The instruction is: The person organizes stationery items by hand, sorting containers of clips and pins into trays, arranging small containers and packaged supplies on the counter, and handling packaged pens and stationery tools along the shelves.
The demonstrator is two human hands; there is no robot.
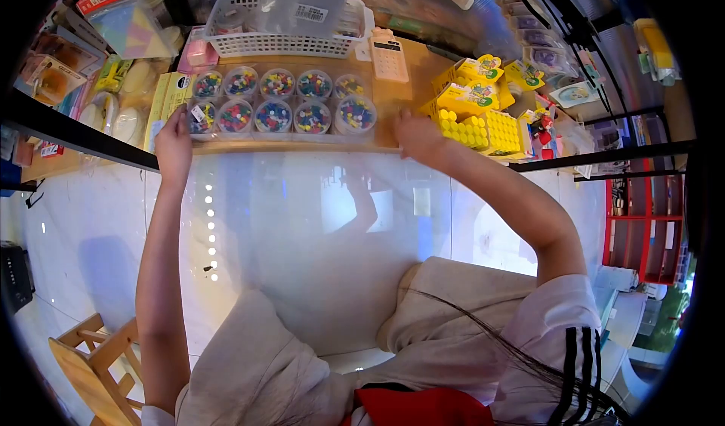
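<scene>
Two rows of round clear tubs [273, 116] filled with colourful pieces stand on the wooden shelf [302, 145]. My left hand [175, 140] is at the left end of the front row, its fingers bent against the leftmost tub, which bears a small white label. My right hand [415, 134] rests at the shelf's front edge, between the tubs and the yellow boxes [472, 109]. Its fingers point down and curl partly out of sight; whether they hold anything is hidden.
Behind the tubs stands a white basket [283, 44], with a pink calculator [388, 57] to its right. Packaged goods [124, 29] crowd the left side. Black metal bars [83, 128] cross both sides. A wooden stool [98, 365] is at lower left.
</scene>
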